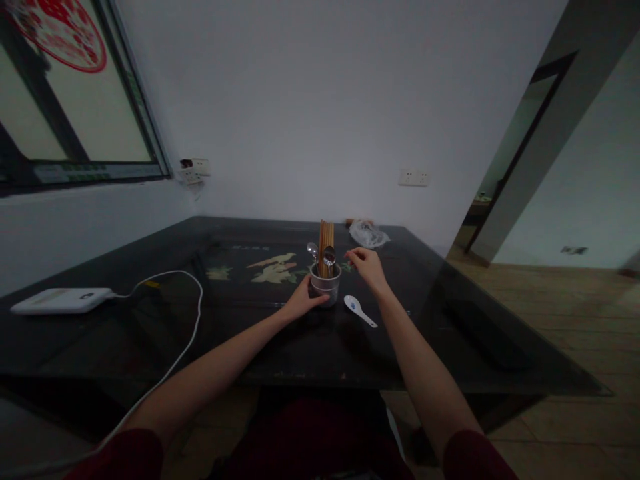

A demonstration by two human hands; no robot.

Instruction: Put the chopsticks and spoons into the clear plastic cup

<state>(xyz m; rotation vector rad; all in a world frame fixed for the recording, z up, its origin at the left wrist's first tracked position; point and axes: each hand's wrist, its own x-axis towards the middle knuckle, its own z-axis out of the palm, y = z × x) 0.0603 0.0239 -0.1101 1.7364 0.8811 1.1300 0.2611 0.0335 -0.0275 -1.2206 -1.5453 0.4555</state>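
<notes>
A grey utensil cup stands upright on the dark table, with my left hand wrapped round its left side and front. Several wooden chopsticks rise from it, along with metal spoons whose bowls point up. To the cup's right, my right hand hangs in the air, apart from it, fingers curled and fingertips close together. Whether anything is between those fingertips is too dim to make out. Below that hand a white spoon with a blue mark lies on the table, its handle toward the lower right.
A crumpled clear plastic bag lies at the table's back edge by the wall. On the left, a white device trails a white cable across the table and over my left arm. A dark flat object rests on the right.
</notes>
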